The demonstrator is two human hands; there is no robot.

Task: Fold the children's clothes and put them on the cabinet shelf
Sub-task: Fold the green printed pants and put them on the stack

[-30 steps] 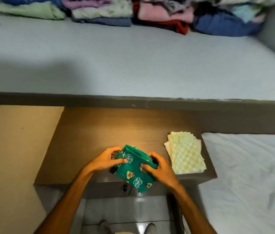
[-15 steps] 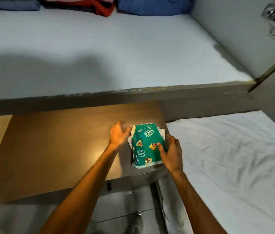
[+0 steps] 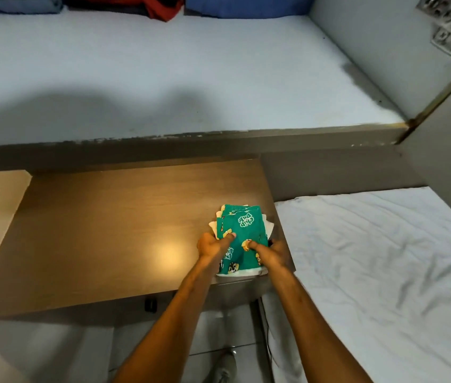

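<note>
- Green printed garment lies folded flat on top of a pale folded piece, whose edges show at the sides and near end; the stack sits at the right end of the brown wooden surface, just beside the white bed sheet
- Left hand at the stack's left edge: thumb lies over the green cloth, fingers curl out of sight at the side, seemingly under the pile; a clamp on the stack, by the look of it
- Right hand mirrors it on the right edge: thumb on the green top, fingers hidden past the stack's edge; cannot tell how deep they reach
- Judged done: folding of this garment looks finished, compact rectangle, no loose sleeve or leg hanging out; at least two pieces stacked
- Cabinet shelf above and behind, wide and mostly bare; along its back edge sit folded clothes already stored: grey-blue, red, blue, only partly in frame
- Judged left: this stack is not yet on the shelf; lift it with both hands and set it down there, likely by the back row
- Whether more unfolded clothes wait elsewhere cannot be told; none visible on the bed or the wooden surface
- Risk, as a guess: the lower pale piece could slip out if the hold catches only the green top
</note>
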